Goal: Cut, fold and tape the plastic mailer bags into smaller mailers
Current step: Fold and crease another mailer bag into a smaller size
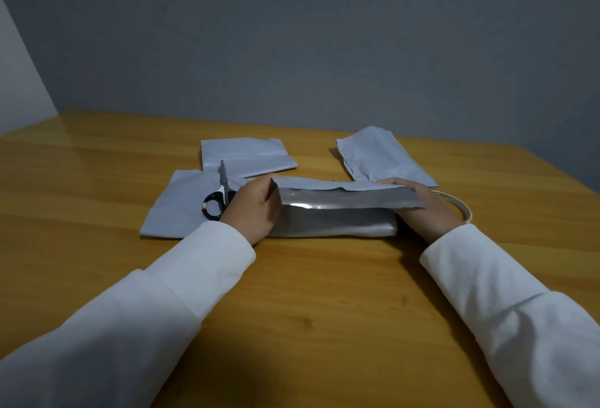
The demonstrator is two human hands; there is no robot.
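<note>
Head view. Desk [97, 186], wooden. Mailer [334, 212], mid-desk, half folded: left hand [255, 212] and right hand [422, 209] each in a closed grip on one end. Scissors [219, 195] lying on cut sheet [175, 209], left. Tape roll [462, 206] behind right hand.

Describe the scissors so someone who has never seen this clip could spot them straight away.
Start at the wooden table and find the grey mailer piece lying left of the person's left hand. The scissors lie on that piece, closed, blades pointing away from the person. They are the only metal tool there, with black handles, unlike the flat grey plastic around them.
</note>
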